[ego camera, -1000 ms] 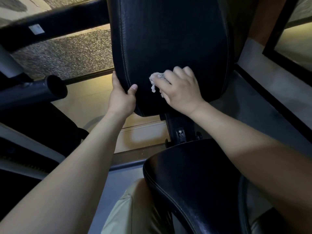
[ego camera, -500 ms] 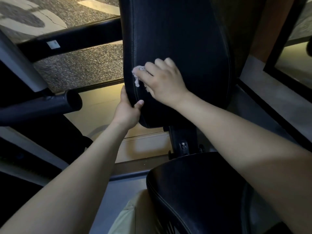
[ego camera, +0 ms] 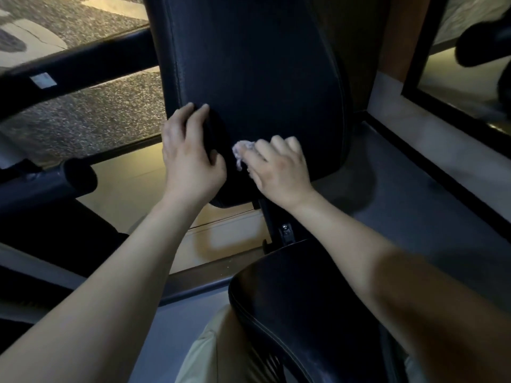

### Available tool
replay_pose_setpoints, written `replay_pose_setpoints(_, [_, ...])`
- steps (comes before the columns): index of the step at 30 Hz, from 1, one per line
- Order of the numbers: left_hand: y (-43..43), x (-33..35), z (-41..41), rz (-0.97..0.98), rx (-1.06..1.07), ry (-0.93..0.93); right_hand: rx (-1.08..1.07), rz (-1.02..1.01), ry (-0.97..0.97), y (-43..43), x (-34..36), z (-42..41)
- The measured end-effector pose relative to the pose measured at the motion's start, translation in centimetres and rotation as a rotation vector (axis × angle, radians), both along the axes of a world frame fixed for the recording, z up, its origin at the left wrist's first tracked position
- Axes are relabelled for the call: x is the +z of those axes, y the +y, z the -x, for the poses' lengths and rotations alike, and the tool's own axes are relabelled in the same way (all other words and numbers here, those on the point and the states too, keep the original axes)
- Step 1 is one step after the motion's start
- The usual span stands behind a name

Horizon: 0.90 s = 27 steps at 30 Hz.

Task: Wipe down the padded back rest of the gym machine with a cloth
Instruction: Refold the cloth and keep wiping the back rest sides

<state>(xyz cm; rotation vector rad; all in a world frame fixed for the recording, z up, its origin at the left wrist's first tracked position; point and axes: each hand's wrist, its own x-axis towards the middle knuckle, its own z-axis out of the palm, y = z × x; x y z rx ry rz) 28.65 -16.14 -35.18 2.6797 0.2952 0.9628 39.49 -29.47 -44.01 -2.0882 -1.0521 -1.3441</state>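
Black padded vinyl back rest [ego camera: 257,78] upright at 12 o'clock. Left hand [ego camera: 190,158] at its 8 o'clock edge, fingers curled round rim, bracing. Right hand [ego camera: 279,170]: fingers bunched over small crumpled pale cloth [ego camera: 242,150], seemingly pressed to lower pad. Mid-wipe; next, firm strokes toward 12 o'clock.

One view only: a wide-angle camera worn on the head. It faces forward and down, close to the back rest [ego camera: 262,78], which fills the upper centre. The seat pad [ego camera: 304,313] lies at the lower edge, nearest the lens.
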Motion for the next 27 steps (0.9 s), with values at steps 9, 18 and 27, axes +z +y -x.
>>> replay_pose_setpoints(9, [0.7, -2.3, -0.5, -0.309, 0.02, 0.165, -0.164, -0.338, 0.32, 1.4, -2.1, 1.3])
replay_pose_setpoints(18, [0.4, -2.3, -0.9, -0.306, 0.068, 0.15, -0.253, -0.463, 0.391, 0.1, 1.7, -0.8])
replay_pose_setpoints(27, [0.9, -2.5, -0.8, -0.332, 0.035, 0.119, -0.232, -0.38, 0.271, 1.2, 6.9, -2.4])
